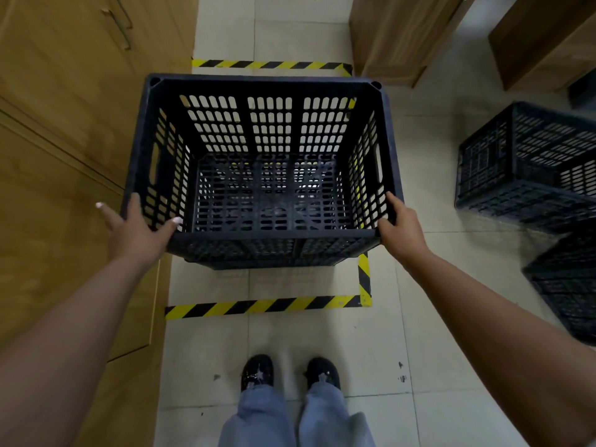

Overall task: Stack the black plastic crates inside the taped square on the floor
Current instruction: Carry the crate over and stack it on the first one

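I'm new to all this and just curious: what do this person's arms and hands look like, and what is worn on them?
The left arm and right arm are bare, with no sleeves, watch or bracelet showing. No gloves: the left hand has long, pale-painted nails; on the right hand the nails cannot be made out.

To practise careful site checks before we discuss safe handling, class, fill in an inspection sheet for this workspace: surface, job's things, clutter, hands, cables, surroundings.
Surface: tiled floor, with a bay marked in yellow-black tape.
Job's things: black crate, slotted and empty, over the taped bay; cannot tell whether it rests on the floor.
Clutter: spare crates at the right, outside the tape.
Hands: left hand touches the near left corner, fingers spread, thumb over the rim; right hand grips the near right corner.
Cables: nothing seen.
Surroundings: wooden cabinets on the left and beyond the crate.
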Available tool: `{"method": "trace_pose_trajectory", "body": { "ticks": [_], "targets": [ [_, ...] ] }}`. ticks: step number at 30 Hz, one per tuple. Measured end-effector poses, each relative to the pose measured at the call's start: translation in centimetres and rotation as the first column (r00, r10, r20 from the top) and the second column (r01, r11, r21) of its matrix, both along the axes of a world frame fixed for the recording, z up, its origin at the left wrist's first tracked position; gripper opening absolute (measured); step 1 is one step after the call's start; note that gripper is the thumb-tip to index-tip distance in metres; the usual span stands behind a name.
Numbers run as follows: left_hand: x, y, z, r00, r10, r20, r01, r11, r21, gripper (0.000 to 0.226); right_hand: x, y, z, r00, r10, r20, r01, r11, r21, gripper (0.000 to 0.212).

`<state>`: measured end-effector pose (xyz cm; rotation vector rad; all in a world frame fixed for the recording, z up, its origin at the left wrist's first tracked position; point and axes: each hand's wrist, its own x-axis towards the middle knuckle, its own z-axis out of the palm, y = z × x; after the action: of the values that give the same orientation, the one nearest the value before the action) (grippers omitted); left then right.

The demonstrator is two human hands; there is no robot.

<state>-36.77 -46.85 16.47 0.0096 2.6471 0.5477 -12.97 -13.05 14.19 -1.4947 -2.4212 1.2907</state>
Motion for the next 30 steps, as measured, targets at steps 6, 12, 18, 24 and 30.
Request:
{"method": "trace_pose_trajectory", "body": {
  "ticks": [6, 12, 18, 24, 30],
  "targets": [
    [-2.8, -0.3, -0.2, 0.969, 0.247, 0.007, -0.246, 0.964, 0.104, 0.052, -0.6, -0.3, 0.2, 0.996, -0.054, -0.067, 0.054, 0.999, -0.006, 0.06],
    [-3.1, 0.2, 0.0, 0.965, 0.263, -0.018, -0.259, 0.958, 0.123, 0.051, -1.1, -0.7, 0.4, 0.996, -0.072, -0.043, 0.07, 0.997, -0.044, 0.062],
    [-2.9, -0.3, -0.3, 0.965, 0.261, -0.013, -0.258, 0.96, 0.111, 0.053, -1.3, -0.4, 1.1, 0.995, -0.079, -0.056, 0.077, 0.997, -0.031, 0.088],
    [-3.0, 0.5, -0.2, 0.939, 0.34, 0.057, -0.344, 0.917, 0.203, 0.046, -2.1, -0.4, 0.7, 0.939, -0.332, -0.093, 0.317, 0.936, -0.152, 0.054],
    [-2.5, 0.2, 0.2, 0.937, 0.35, 0.021, -0.345, 0.911, 0.224, 0.045, -2.1, -0.6, 0.3, 0.93, -0.339, -0.144, 0.322, 0.938, -0.131, 0.047]
  ]
}}
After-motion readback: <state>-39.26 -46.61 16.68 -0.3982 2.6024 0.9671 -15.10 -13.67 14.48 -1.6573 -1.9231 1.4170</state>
